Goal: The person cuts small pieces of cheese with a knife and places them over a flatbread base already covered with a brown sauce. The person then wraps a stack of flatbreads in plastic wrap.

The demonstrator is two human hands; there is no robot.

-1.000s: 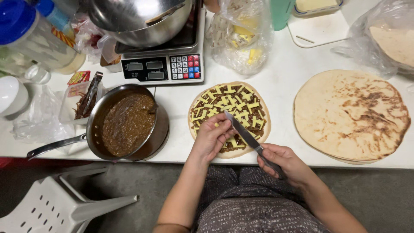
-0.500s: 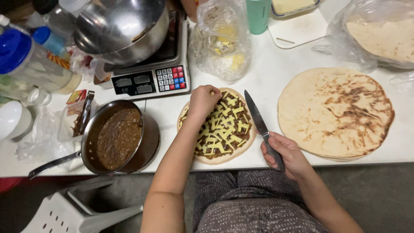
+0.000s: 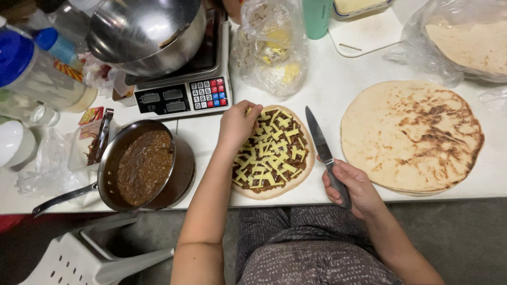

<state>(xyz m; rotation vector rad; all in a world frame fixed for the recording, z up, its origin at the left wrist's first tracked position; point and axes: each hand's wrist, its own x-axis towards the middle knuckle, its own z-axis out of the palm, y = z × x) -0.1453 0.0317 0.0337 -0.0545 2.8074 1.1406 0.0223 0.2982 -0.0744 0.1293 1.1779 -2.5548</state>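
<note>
A small round flatbread [image 3: 274, 153] spread with dark sauce and covered in yellow cheese strips lies on the white table [image 3: 327, 84] in front of me. My left hand [image 3: 237, 124] rests on its upper left edge, fingertips pinched on the cheese strips there. My right hand [image 3: 355, 190] grips the handle of a kitchen knife [image 3: 318, 140] at the table's near edge, its blade pointing away between the topped flatbread and a stack of large plain toasted flatbreads [image 3: 412, 134].
A metal pan of brown sauce [image 3: 145, 166] sits to the left. Behind it a kitchen scale [image 3: 182, 95] carries a steel bowl [image 3: 148, 31]. A plastic bag with cheese [image 3: 272, 47], a bagged flatbread [image 3: 465, 42], a white cutting board [image 3: 364, 31], bottles and a white stool [image 3: 90, 258] surround them.
My left hand went from the flatbread's near edge to its far left edge. My right hand drew the knife off the flatbread and to the right of it.
</note>
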